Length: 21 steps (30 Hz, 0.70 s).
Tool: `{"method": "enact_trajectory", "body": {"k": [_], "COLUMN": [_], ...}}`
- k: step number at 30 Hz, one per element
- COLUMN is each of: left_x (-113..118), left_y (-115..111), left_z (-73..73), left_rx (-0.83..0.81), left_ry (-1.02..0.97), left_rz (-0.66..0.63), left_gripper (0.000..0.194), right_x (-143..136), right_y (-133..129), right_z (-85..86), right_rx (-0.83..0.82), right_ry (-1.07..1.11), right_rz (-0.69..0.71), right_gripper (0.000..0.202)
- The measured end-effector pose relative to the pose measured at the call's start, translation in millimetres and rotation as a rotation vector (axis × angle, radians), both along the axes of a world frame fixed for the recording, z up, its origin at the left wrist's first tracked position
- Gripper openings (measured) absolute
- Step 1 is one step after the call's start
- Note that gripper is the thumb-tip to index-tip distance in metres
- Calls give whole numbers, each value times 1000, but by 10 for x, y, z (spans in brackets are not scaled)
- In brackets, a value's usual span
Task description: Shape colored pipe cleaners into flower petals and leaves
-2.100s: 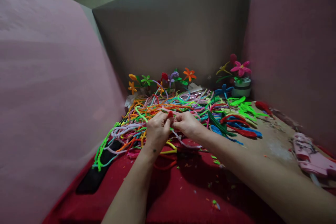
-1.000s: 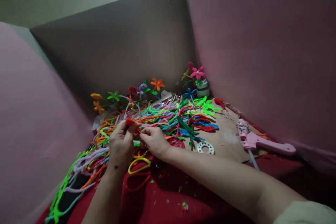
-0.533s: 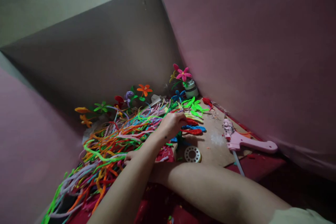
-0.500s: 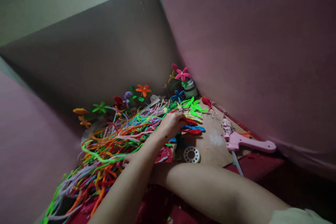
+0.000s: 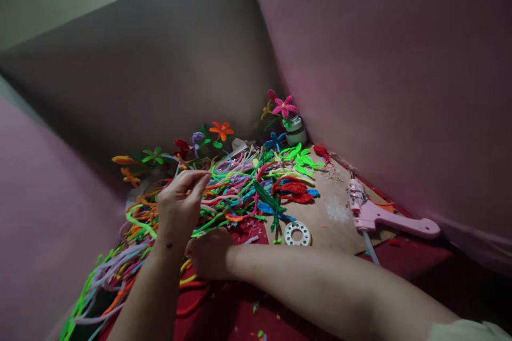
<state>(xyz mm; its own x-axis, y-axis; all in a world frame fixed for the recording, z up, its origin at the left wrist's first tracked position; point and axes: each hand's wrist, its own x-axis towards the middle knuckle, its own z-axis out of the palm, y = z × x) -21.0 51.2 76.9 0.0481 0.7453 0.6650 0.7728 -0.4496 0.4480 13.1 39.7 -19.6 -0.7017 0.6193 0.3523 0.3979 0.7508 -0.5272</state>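
My left hand (image 5: 180, 205) is raised over the left part of a heap of coloured pipe cleaners (image 5: 224, 192), thumb and forefinger pressed together. Whatever is in that pinch, if anything, is too small to make out. Just below and to its right, my right hand (image 5: 210, 253) is closed in a fist, its fingers partly hidden behind the left wrist. Yellow and orange pipe cleaners (image 5: 188, 277) lie beside the fist; I cannot tell if it grips any. Bent red pipe-cleaner loops (image 5: 294, 192) and a dark green looped piece (image 5: 268, 197) lie right of the heap.
A pink glue gun (image 5: 400, 221) rests on a brown board (image 5: 336, 192) at the right. Near my right forearm lies a white ring-shaped spool (image 5: 297, 234). Pipe-cleaner flowers (image 5: 221, 130) stand along the back, with a small jar (image 5: 295, 130) in the corner between walls.
My left hand has moved left from the red loops to above the heap's left side, uncovering the loops and the dark green piece. My right hand now shows more. The view has shifted slightly.
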Motion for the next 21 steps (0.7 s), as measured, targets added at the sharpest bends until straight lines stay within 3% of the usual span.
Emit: {"method": "enact_trajectory", "body": {"k": [5,13,18,21], "left_x": [-336,-685,-764,-768], "left_y": [-119,17,42,12], "left_z": [-168,-528,-587,-582], "left_rx": [-88,-290,-324,-226], "left_ry": [-252,-407,-493,-515], "left_rz": [139,59,-23,43], "left_gripper": [21,29,30,30], "right_x": [26,22,-5,4], "right_y": [-41,-53,-139,-163], "right_z": [-21,-107,-27,77], "right_rx": [117,157,163,164], "right_ry": [-54,127,202,283], "right_rz": [-113,-249,-219,-200], "right_gripper": [22,18,14,13]}}
